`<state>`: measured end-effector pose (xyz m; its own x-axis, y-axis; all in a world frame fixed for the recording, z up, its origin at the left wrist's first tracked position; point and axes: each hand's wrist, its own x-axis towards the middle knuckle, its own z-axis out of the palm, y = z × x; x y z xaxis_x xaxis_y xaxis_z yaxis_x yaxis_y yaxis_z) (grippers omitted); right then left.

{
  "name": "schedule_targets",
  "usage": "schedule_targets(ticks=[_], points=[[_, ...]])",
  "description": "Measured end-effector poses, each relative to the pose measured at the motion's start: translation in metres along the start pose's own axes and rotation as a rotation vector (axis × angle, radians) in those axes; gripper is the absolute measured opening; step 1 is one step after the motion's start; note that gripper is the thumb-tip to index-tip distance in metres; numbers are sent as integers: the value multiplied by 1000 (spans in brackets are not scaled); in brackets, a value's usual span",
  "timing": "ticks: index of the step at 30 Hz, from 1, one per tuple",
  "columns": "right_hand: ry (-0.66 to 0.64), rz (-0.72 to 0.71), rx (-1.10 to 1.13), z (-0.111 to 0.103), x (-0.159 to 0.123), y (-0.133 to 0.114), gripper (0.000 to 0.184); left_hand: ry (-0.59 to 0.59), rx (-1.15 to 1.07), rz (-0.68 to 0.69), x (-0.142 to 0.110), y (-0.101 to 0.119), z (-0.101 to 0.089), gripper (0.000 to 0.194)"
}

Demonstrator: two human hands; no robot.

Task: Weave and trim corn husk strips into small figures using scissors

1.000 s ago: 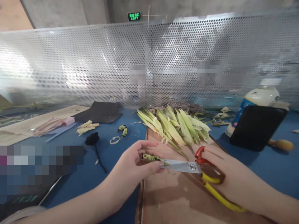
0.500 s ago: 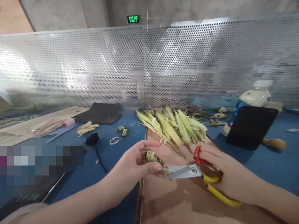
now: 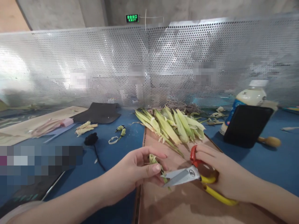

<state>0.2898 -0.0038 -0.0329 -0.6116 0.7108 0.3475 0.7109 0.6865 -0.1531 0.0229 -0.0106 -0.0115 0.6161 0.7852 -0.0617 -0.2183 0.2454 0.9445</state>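
Between the thumb and fingers of my left hand [image 3: 142,168] is a small braided piece of green corn husk [image 3: 153,159], its thin tail hanging down past the fingertips. My right hand [image 3: 224,171] grips scissors [image 3: 183,176] by their red and yellow handles. The blades point left, slightly parted, with their tips by the husk's tail just under my left fingers. Part of the braided piece is hidden behind my left thumb. Beyond both hands, a pile of green corn husks [image 3: 173,124] lies on the brown board [image 3: 168,205].
Left on the blue table are two small green braided pieces [image 3: 121,131], a pale loop [image 3: 113,140], rolled husks [image 3: 86,128], a black fuzzy ball on a cord [image 3: 91,139] and a black sheet [image 3: 97,112]. A phone [image 3: 249,126] leans against a bottle [image 3: 252,93] at right.
The scissor blades have spread a little and their tips have dropped slightly along the husk's tail. My left fingers have shifted around the braided piece. The whole view has moved slightly.
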Motion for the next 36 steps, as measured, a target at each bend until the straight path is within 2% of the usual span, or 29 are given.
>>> schedule_targets(ticks=[5, 10, 17, 22, 27, 36], points=[[-15, 27, 31, -3, 1, -5, 23, -33, 16, -29, -1, 3, 1, 11], [-28, 39, 64, -3, 1, -7, 24, -7, 71, -59, -3, 3, 0, 14], [-27, 39, 83, -1, 0, -7, 24, -73, 102, 12, -2, 2, -4, 17], [-60, 45, 73, -2, -1, -7, 22, -52, 195, 5, -4, 5, -1, 6], [-82, 66, 76, -3, -2, -7, 23, -75, 148, -61, -6, 7, 1, 2], [-115, 76, 73, 0, -1, -5, 21, -100, 45, -85, -2, 4, -2, 3]])
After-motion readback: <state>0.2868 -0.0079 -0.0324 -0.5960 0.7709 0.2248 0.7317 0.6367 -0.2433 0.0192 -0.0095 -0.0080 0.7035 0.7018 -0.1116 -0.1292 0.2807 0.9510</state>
